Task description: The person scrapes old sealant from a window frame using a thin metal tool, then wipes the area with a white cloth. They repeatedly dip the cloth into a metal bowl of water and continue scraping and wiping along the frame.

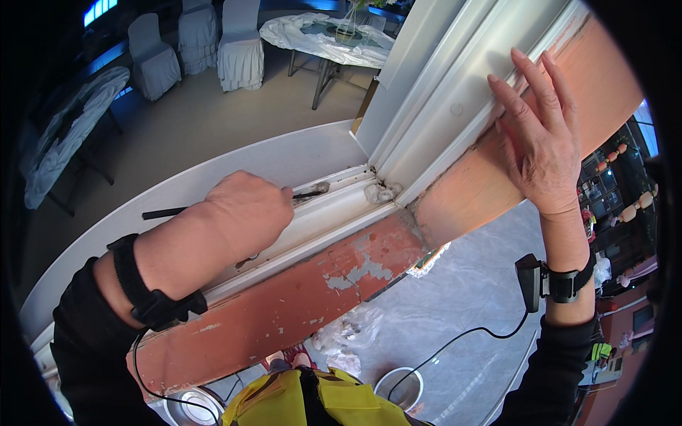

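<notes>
My left hand [245,213] is closed around a thin black-handled tool [162,212], brush-like at its small, pale tip. That tip rests in the white window track [320,213], where dark dirt lies near the corner. In the corner sits a crumpled whitish wad [381,192], its material unclear. My right hand [543,135] is open, fingers spread, against the upright white window frame [455,92] and the orange wall edge beside it. Below the track runs a red-painted sill [284,309] with peeling grey patches.
Beyond the window stand cloth-covered chairs [240,53] and a table with a white cover [284,32]; another covered table [60,149] is at left. Below are a metal basin [190,412], a white-rimmed bucket [419,394] and clear plastic [348,330]. Cables hang from both wristbands.
</notes>
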Demonstrator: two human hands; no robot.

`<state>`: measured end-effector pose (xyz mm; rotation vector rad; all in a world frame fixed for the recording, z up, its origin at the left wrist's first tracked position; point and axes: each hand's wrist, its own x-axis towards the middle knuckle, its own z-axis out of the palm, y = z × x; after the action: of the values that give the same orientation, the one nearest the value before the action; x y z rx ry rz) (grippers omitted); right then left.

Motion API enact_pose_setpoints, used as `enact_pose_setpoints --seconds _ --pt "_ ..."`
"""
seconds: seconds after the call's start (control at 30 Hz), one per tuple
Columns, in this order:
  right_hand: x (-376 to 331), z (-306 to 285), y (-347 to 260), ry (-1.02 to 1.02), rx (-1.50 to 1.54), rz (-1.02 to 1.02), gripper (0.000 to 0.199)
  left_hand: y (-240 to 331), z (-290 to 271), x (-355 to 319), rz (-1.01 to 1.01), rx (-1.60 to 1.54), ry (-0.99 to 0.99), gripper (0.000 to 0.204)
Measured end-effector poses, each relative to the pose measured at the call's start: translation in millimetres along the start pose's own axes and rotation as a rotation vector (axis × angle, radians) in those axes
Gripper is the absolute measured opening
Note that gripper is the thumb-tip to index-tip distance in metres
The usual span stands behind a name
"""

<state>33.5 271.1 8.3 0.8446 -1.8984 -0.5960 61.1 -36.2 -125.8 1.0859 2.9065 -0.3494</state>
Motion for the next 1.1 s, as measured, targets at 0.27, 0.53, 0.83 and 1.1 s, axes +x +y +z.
enact_pose_setpoints --seconds 0.27,0.53,0.83,1.1 --pt "1.2 -0.9 -0.5 0.005 0.010 0.001 0.046 -5.6 -10.5 -62.4 -0.170 0.024 -0.168 0.030" --pt "1.8 -1.0 -0.2 0.003 0.020 -0.013 0.045 -7.0 11.3 6.4 -0.047 -0.025 -0.013 0.044" --pt "0.9 -0.8 0.5 0.002 0.015 -0.002 0.045 -16.1 -13.0 -46.2 -0.165 -0.092 -0.014 0.044" --pt "-0.1 0.4 2.2 0.009 -0.006 -0.031 0.047 -11.1 -24.0 -53.4 -0.190 -0.042 -0.017 0.040"
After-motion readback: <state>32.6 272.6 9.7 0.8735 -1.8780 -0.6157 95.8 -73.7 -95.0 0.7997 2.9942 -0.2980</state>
